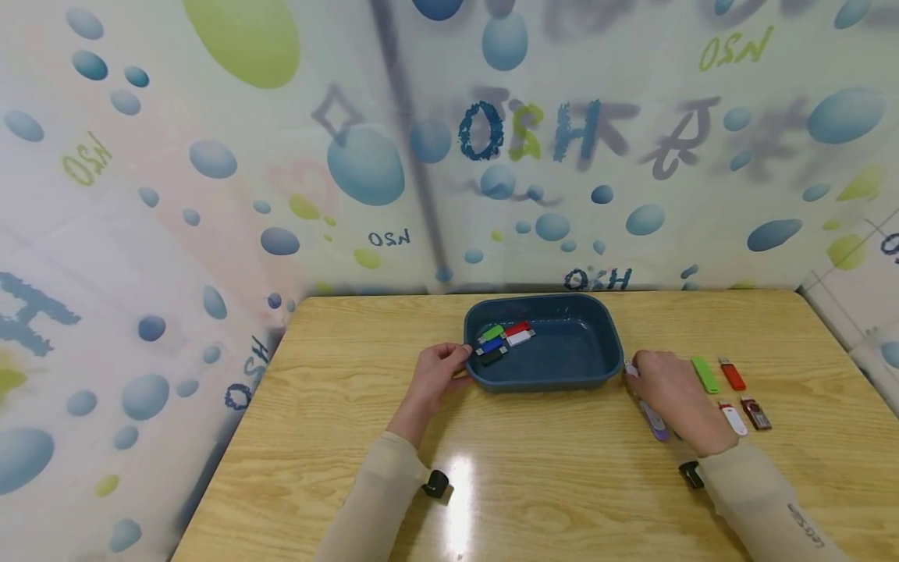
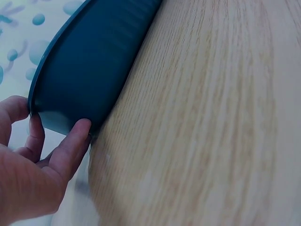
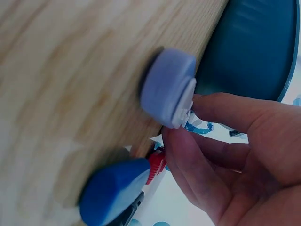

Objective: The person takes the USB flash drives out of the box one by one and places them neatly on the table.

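Observation:
A dark blue rectangular plastic bin [image 1: 562, 361] stands at the back of the table, with several USB flash drives [image 1: 492, 346] in its left part: green, red, white, blue and black. At its left end, my left hand [image 1: 437, 375] grips the rim between thumb and fingers, other fingers below against the wall [image 2: 84, 70]. Just right of the bin, my right hand [image 1: 670, 394] pinches a slim purple and white object [image 1: 656, 425]; its exact kind cannot be told. Its rounded lavender end [image 3: 167, 87] faces the right wrist camera. A blue object [image 3: 110, 190] lies beside it, mostly hidden from the head view.
To the right of my right hand lie a green flash drive [image 1: 705, 375], a red one [image 1: 733, 375], a white one [image 1: 733, 419] and a dark brown one [image 1: 756, 414]. A patterned curtain [image 1: 449, 195] hangs behind the wooden table [image 1: 337, 367].

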Tool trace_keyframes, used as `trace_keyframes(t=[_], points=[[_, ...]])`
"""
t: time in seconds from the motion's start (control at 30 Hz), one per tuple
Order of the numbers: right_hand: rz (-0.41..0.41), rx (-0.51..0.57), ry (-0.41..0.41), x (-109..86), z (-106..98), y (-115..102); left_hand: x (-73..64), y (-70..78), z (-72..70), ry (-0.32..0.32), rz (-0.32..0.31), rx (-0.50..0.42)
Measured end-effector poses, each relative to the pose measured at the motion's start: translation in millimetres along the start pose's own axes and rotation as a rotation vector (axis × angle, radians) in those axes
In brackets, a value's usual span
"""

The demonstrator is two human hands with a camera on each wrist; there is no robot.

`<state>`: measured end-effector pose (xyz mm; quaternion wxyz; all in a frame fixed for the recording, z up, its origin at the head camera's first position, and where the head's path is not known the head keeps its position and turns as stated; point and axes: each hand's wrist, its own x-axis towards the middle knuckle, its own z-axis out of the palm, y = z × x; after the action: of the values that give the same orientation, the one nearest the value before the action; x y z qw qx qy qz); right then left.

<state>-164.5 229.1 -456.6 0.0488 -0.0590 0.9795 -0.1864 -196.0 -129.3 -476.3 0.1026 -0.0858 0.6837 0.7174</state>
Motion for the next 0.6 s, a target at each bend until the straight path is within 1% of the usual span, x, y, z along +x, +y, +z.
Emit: trace_keyframes(t=[0.37, 0.53, 0.6], points=[[-0.004, -0.005, 0.013, -1.5, 0.0, -0.5, -1.1, 0.0, -0.7, -0.004, -0.006, 0.016], [0.023, -0.006, -0.001, -3.4, -8.2, -0.9, -1.3, -0.8, -0.7, -0.003, -0.004, 0.024], [0.046, 0.01, -0.002, -5.5, -12.7, 0.6, -1.5, -0.7, -0.4, -0.001, -0.006, 0.024]])
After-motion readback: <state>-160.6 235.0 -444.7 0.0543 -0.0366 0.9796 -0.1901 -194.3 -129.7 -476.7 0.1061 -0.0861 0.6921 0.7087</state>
